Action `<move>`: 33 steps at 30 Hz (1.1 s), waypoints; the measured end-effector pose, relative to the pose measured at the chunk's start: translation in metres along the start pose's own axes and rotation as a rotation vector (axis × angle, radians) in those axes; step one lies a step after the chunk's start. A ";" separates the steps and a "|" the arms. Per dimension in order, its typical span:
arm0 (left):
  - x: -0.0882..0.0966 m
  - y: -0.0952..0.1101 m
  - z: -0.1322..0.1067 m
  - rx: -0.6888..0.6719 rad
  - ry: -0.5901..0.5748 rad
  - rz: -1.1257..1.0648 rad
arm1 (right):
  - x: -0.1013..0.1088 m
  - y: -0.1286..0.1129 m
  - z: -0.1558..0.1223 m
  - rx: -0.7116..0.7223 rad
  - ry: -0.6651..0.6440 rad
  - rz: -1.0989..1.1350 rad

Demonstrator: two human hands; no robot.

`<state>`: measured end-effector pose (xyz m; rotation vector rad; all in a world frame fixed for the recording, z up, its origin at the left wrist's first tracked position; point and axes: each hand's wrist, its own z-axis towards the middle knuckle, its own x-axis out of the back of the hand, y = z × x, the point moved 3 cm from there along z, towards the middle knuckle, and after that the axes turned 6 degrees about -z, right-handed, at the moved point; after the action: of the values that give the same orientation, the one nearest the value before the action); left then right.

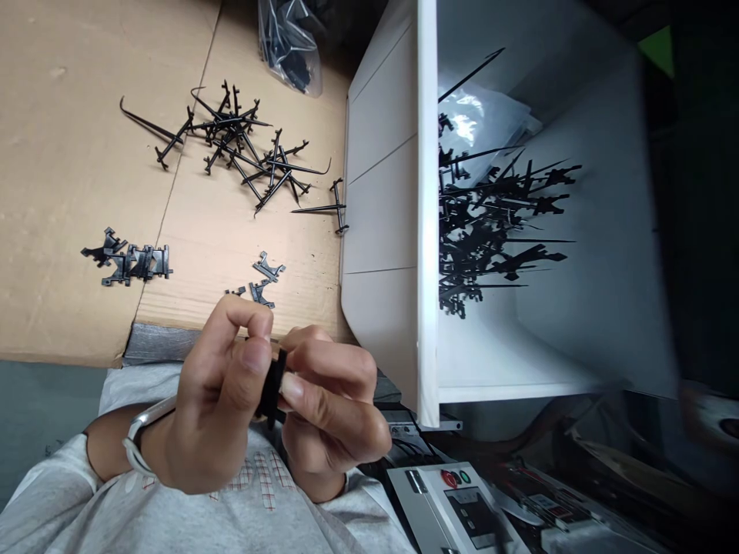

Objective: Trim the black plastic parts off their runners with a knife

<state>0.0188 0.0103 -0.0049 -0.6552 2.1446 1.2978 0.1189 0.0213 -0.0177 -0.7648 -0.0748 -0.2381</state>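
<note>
Left grip (215, 404), right grip (333, 408), black part (271, 391) pinched between them

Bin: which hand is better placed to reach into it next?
Probably the right hand: it is nearer the bin than the left hand. Both hands hold a black part.

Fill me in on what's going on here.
A person holds a small black piece between the left grip and the right grip, close to the body; the fingers hide much of it. Ahead, on the brown work surface, lie a loose tangle of thin black parts and, nearer, flat black pieces in two small groups. To the right, a white bin holds a heap of black parts.
</note>
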 end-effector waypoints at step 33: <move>0.000 0.008 0.005 -0.194 -0.036 -0.061 | 0.005 -0.004 -0.007 -0.054 -0.068 -0.029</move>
<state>0.0147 0.0186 -0.0014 -0.7640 1.9703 1.4853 0.1221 0.0127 -0.0187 -0.8256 -0.1440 -0.2421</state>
